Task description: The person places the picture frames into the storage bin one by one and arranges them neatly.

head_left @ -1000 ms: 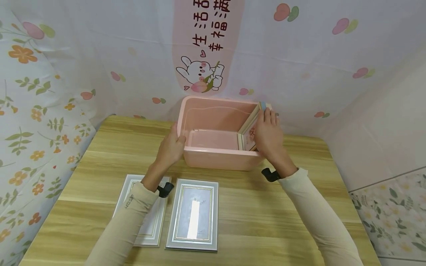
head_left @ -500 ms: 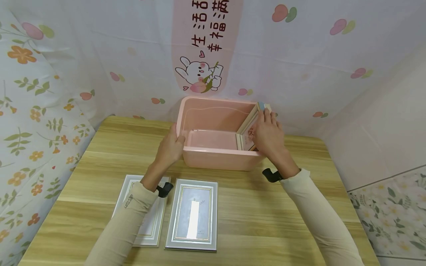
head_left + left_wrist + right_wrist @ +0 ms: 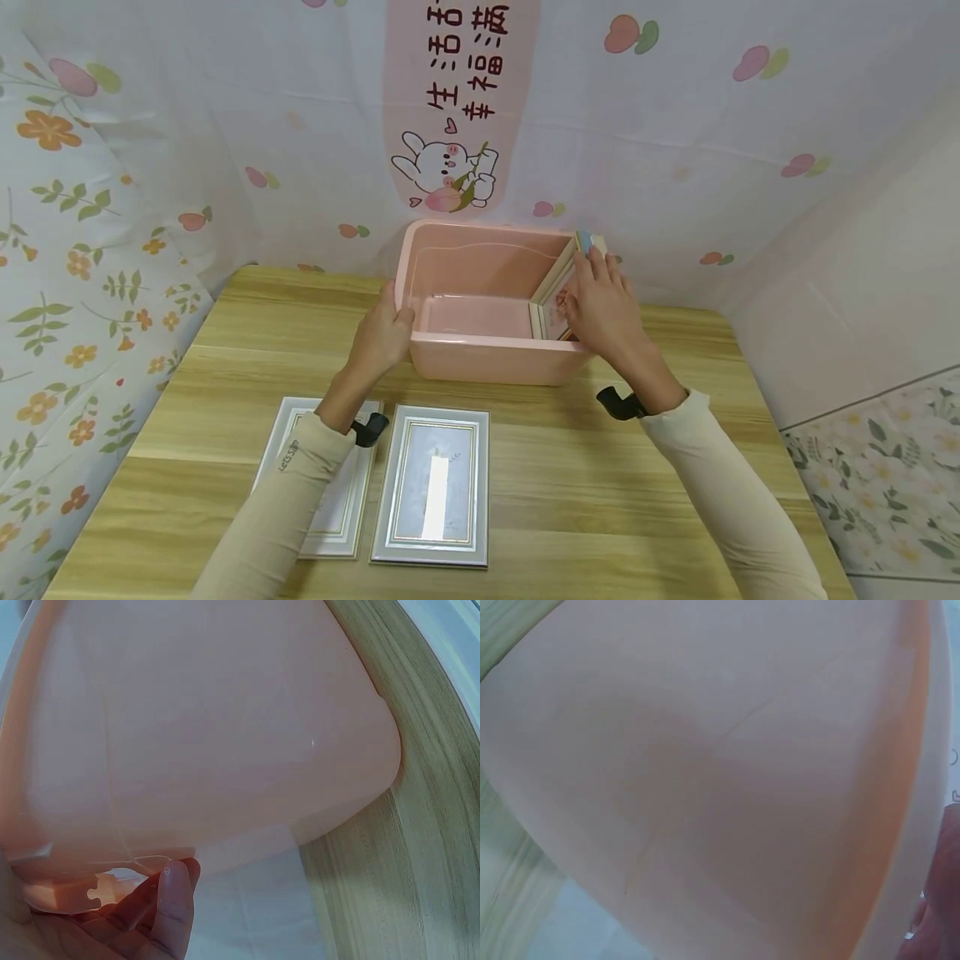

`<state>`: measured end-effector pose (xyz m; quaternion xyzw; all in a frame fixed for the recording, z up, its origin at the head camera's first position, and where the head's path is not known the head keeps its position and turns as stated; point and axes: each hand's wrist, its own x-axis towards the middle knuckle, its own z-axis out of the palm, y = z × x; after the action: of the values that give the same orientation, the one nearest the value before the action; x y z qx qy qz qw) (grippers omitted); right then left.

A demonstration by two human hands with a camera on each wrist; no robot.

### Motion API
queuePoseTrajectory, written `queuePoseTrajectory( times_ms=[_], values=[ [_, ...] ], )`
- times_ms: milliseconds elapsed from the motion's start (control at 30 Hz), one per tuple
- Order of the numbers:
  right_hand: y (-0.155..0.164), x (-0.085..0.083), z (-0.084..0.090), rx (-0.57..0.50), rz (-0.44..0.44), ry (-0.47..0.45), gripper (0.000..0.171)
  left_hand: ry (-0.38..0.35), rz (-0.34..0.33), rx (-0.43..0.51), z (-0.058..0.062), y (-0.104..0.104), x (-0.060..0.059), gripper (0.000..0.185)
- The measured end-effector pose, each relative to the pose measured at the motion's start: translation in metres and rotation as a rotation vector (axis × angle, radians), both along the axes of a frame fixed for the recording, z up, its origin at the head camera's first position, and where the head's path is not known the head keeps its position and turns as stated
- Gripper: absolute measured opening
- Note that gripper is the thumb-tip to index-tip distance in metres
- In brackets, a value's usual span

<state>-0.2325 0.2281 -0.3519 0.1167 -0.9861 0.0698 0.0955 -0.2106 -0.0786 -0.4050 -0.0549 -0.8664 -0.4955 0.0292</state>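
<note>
A pink plastic bin stands against the back wall. My left hand grips its left rim; the left wrist view shows the fingertips under the rim's outer edge. Inside, at the right end, picture frames with cream borders lean against the end wall, their upper corners above the rim. My right hand holds them by the upper edge, thumb on the near face and fingers over the top. Much of the frames is hidden behind this hand. In the right wrist view, only part of the hand shows beyond the bin's rim.
Two silver-white picture frames lie flat on the wooden table: the right one with a bright reflection, the left one partly under my left sleeve. A patterned cloth hangs behind the bin.
My right thumb has come into sight beside the frame's face, and the right wrist has shifted slightly to the right. My left hand keeps its grip; the view has shifted a little.
</note>
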Motion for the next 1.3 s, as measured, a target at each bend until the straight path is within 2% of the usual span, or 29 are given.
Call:
queuePoseTrajectory(
  times_ms=[367, 733, 967, 1300],
  values=[
    [0.003, 0.015, 0.001, 0.004, 0.082, 0.099, 0.062, 0.001, -0.003, 0.008, 0.000, 0.000, 0.000, 0.050],
    [-0.004, 0.034, 0.006, -0.031, 0.247, 0.244, 0.050, -0.001, 0.000, 0.011, -0.001, 0.001, 0.000, 0.051],
    [-0.010, 0.046, 0.001, -0.021, 0.287, 0.212, 0.051, 0.004, 0.001, 0.000, -0.001, 0.000, 0.000, 0.050],
    [-0.021, 0.052, -0.010, -0.030, 0.363, 0.262, 0.046, 0.007, 0.007, -0.001, -0.001, 0.000, -0.001, 0.049]
  ],
)
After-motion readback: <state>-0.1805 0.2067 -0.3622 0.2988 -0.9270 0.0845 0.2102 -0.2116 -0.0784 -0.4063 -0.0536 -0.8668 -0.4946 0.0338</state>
